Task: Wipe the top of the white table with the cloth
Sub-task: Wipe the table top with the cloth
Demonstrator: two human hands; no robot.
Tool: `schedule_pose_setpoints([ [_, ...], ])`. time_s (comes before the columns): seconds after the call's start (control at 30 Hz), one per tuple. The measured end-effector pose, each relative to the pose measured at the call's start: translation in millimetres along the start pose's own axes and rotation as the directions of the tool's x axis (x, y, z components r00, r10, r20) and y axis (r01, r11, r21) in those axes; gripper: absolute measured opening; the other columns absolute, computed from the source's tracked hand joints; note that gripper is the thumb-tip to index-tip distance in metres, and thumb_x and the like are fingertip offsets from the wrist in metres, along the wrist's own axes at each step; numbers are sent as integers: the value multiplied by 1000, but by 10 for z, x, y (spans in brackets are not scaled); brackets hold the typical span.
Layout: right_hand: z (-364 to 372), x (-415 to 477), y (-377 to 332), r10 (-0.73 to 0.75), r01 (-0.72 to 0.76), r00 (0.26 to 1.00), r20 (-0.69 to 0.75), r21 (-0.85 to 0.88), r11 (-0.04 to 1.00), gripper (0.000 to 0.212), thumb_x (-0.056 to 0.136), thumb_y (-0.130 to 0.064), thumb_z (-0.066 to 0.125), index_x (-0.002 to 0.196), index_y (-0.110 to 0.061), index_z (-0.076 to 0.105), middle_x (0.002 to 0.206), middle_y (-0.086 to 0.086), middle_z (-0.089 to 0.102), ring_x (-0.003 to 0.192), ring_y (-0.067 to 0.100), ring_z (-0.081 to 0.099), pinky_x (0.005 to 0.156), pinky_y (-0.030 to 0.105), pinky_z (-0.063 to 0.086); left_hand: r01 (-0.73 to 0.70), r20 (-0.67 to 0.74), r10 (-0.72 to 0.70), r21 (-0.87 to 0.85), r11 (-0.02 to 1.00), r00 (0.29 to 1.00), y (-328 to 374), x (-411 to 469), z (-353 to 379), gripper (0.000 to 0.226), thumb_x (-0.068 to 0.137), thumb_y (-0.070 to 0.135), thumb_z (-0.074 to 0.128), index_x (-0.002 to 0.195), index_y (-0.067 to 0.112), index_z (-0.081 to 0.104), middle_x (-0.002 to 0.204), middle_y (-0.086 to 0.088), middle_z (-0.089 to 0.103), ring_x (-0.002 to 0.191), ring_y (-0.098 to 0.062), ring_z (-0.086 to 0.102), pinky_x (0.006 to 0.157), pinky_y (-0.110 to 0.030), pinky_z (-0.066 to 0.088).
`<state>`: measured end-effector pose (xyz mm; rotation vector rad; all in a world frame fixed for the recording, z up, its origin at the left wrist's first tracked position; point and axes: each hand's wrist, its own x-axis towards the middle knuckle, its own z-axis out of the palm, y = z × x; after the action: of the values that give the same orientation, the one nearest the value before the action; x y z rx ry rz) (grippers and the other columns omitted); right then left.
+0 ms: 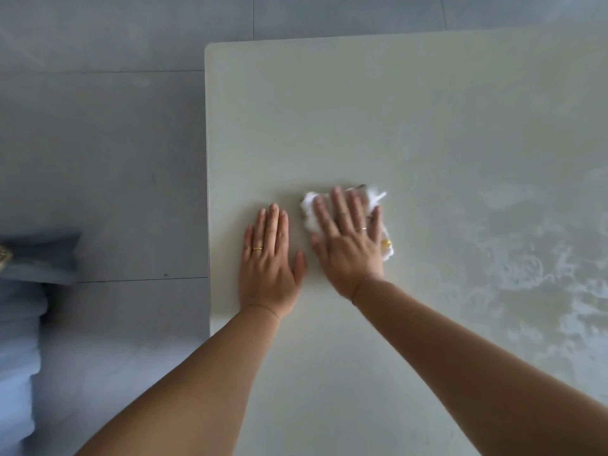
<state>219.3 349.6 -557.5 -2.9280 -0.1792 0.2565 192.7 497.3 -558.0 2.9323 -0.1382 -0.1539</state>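
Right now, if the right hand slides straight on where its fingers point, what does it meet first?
Nothing, as far as I see: ahead of the right hand and its cloth lies only bare table, up to the far edge.

white cloth [309, 207] lies on white table [362, 110]

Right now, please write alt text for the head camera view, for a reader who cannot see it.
Seen from above, a person's right hand presses a white cloth flat on a white table, while the left hand rests flat beside it. Grey floor lies to the left.
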Motion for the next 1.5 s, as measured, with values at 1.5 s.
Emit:
schedule_pose_setpoints([
  [1.5, 71, -1359, 502, 385, -382, 923, -4, 114, 917, 57, 97, -41, 26, 149, -35, 5, 160, -2, 1, 146, 21, -6, 115, 45, -10, -51, 48, 51, 8, 999, 998, 361, -1049, 122, 64, 93, 34, 25, 147, 1, 22, 156, -16, 19, 145, -30, 15, 119, -43, 8],
])
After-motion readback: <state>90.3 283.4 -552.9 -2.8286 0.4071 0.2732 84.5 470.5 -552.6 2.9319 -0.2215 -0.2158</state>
